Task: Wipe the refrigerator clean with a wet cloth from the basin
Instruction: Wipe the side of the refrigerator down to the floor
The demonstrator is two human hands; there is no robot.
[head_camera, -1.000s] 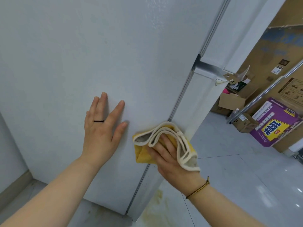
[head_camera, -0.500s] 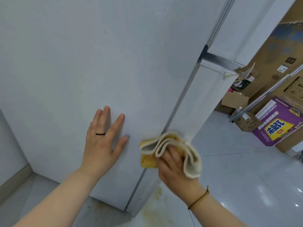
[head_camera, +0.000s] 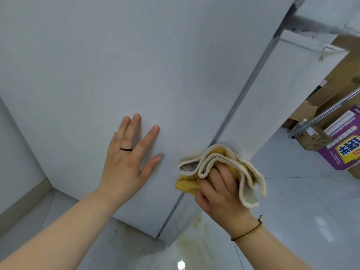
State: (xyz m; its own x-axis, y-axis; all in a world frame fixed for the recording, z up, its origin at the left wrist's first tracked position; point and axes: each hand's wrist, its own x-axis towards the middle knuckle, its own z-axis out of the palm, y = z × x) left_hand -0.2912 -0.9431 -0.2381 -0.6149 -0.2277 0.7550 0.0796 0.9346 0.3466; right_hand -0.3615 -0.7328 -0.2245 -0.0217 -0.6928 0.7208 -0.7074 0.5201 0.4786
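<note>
Fingers (head_camera: 216,178) of right hand (head_camera: 220,193) clench bunched cloth (head_camera: 220,162), yellow with cream edging, pressed against refrigerator (head_camera: 136,65) at its corner seam. Left hand (head_camera: 126,160) flat on white side panel, fingers spread. Purple box (head_camera: 344,147) and cardboard boxes (head_camera: 311,112) well apart on floor (head_camera: 303,201); yellowish stain (head_camera: 196,240) at base.

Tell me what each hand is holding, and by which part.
The right hand grips the bunched cloth around its folded middle. The left hand holds nothing; it lies flat on the refrigerator.
</note>
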